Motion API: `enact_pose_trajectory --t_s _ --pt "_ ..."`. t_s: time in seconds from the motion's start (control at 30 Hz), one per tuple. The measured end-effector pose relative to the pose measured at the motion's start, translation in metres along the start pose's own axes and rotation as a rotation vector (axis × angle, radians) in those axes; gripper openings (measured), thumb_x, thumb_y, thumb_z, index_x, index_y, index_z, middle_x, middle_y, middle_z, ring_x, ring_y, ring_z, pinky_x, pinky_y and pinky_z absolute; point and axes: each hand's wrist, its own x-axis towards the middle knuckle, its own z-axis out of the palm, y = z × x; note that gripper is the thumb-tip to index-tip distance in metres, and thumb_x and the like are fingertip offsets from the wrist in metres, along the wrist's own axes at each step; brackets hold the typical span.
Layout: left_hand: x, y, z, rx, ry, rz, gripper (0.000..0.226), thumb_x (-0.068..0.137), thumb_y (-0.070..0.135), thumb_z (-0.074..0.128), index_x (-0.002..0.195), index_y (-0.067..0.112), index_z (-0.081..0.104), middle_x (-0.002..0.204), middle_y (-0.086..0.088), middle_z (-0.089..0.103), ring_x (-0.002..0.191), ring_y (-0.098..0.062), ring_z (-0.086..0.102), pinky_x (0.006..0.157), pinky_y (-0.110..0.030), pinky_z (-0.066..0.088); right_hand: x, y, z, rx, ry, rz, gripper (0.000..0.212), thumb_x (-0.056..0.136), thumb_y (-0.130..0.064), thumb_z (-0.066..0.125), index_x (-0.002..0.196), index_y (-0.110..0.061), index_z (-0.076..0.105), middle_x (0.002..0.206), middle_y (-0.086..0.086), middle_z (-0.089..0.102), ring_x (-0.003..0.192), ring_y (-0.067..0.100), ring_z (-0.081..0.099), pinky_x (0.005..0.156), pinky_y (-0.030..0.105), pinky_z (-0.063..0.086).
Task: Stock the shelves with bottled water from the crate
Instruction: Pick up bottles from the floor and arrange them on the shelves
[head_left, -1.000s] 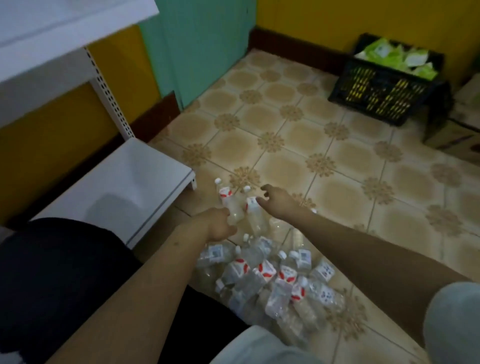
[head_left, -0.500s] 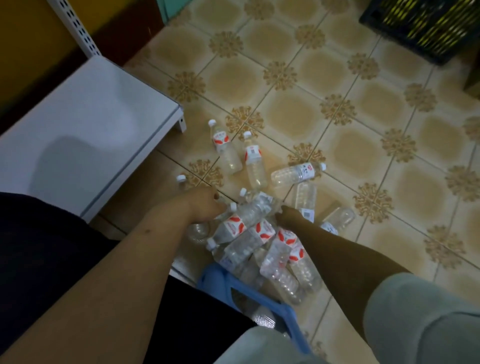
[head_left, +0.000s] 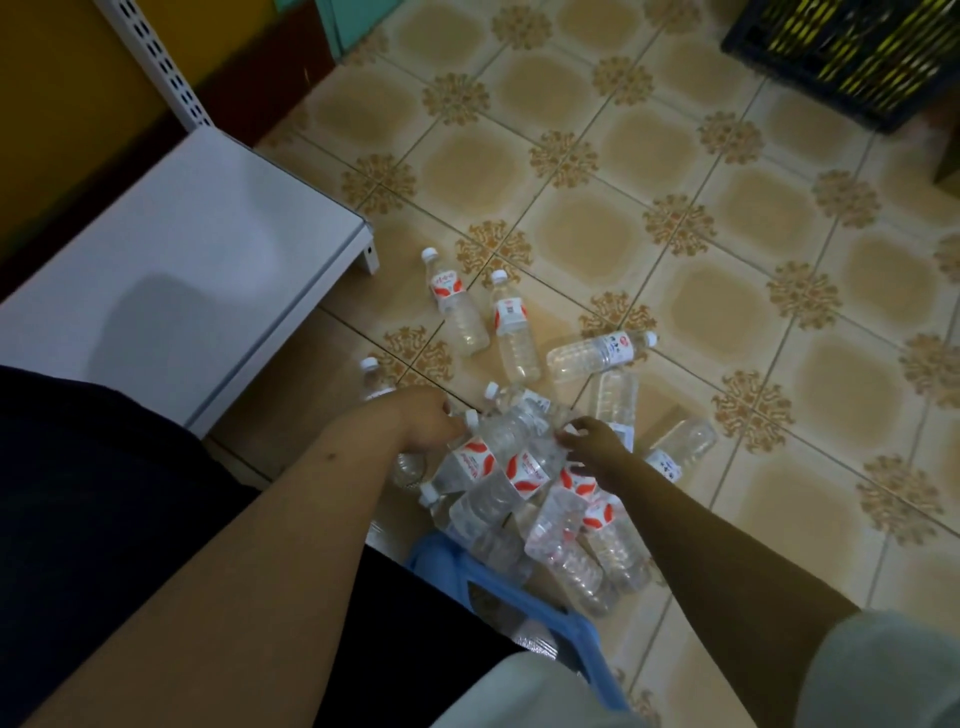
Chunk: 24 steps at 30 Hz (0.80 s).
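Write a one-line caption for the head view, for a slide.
Both hands, left hand and right hand, reach into a pile of water bottles on the tiled floor beside a low white shelf.

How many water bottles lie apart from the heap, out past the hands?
3: two side by side near the white shelf's corner, bottle one and bottle two; a third lies crosswise to their right. The heap may hide more.

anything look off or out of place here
Yes: the water bottles lie heaped on their sides on the tiled floor, several scattered apart, such as one alone on its side. The white shelf holds none. Both hands, left and right, reach into the heap.
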Motion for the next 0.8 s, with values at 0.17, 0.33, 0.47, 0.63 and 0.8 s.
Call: enact_pose_trajectory --t_s 0.17,0.33,0.47,0.63,0.8 --pt "-0.007 0.003 0.000 -0.007 -0.005 0.003 0.050 0.099 0.044 0.045 0.139 0.014 0.051 0.144 -0.010 0.048 0.127 -0.026 0.047 0.105 -0.035 0.037 -0.038 -0.008 0.000 -0.069 0.014 -0.285 0.023 0.091 -0.024 0.067 0.111 -0.016 0.057 0.108 0.007 0.064 0.096 0.024 0.067 0.082 0.037 0.060" --pt "-0.013 0.001 0.002 0.008 -0.008 0.040 0.053 0.096 0.041 0.053 0.141 0.015 0.047 0.145 -0.008 0.046 0.128 -0.024 0.046 0.100 -0.030 0.038 -0.088 -0.054 -0.026 -0.328 0.080 -0.526 0.024 0.087 -0.032 0.072 0.107 -0.025 0.063 0.093 -0.009 0.066 0.081 0.001 0.063 0.062 0.011 0.044" --pt "-0.018 -0.001 0.005 -0.100 -0.137 0.062 0.094 0.080 0.053 0.071 0.154 0.028 0.019 0.157 -0.004 0.031 0.136 -0.027 0.040 0.106 -0.037 0.041 -0.127 -0.102 -0.058 -0.146 0.039 -0.611 0.020 0.085 -0.026 0.075 0.103 -0.022 0.067 0.089 -0.001 0.075 0.085 0.015 0.071 0.075 0.034 0.060" --pt "-0.036 0.008 0.009 -0.386 -0.225 0.206 0.090 0.068 0.049 0.084 0.144 0.035 0.036 0.140 0.000 0.053 0.115 -0.023 0.060 0.090 -0.043 0.056 -0.171 -0.158 -0.081 0.138 0.017 -0.717 0.016 0.090 -0.021 0.067 0.104 -0.013 0.068 0.089 0.009 0.074 0.081 0.016 0.071 0.066 0.028 0.057" --pt "-0.060 0.013 -0.009 -0.794 -0.026 0.376 0.049 0.073 0.016 0.085 0.115 0.023 0.061 0.104 0.003 0.072 0.089 -0.018 0.073 0.076 -0.034 0.061 -0.196 -0.207 -0.070 0.242 0.066 -0.782 0.025 0.092 -0.034 0.063 0.105 -0.013 0.069 0.099 0.004 0.076 0.093 0.016 0.072 0.079 0.029 0.056"
